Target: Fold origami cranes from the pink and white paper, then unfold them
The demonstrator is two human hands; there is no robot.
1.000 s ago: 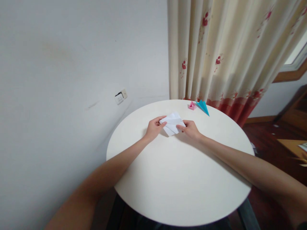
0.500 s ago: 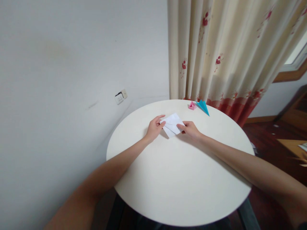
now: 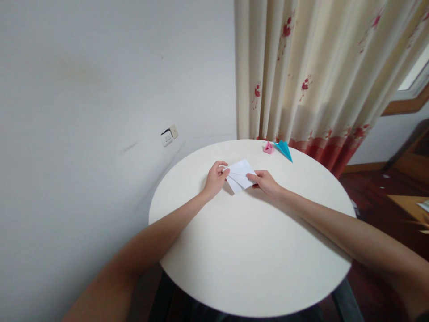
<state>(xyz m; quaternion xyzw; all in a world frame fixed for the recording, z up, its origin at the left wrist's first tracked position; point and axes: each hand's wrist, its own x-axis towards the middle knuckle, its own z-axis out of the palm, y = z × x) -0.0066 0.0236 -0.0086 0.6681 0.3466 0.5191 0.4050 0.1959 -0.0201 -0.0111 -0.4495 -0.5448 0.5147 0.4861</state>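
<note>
Round, smooth, cream-white worktop [image 3: 251, 250], matte finish, no cloth on it. Folded white paper sheet [image 3: 240, 173] lies toward the far edge of the worktop, roughly mid-width; thin, crisp, with layered flaps and straight diagonal creases showing, corners pointed. Left hand [image 3: 215, 179] at the paper's left corner, fingers curled, thumb and fingertips pinching the paper edge, so that grip is clamped on the sheet. Right hand [image 3: 267, 182] at the paper's right side, thumb and forefinger pinching the near-right corner, that grip also closed on the paper. Both bare forearms run across the worktop from the near edge toward the sheet. Paper looks partly lifted off the surface on its near side; cannot tell how far.

At the far edge, right of centre: small pink folded-paper box shape [image 3: 268, 147], open-topped, touching or just beside a blue-teal folded paper plane [image 3: 284, 150], flat, long and pointed, tip toward the right edge. Both well apart from the hands.

Behind the worktop: plain white wall [image 3: 100, 89] with a scuff mark, white plastic wall socket [image 3: 168, 135], cream pleated fabric curtain [image 3: 318, 71] with red flower print and red hem.
</note>
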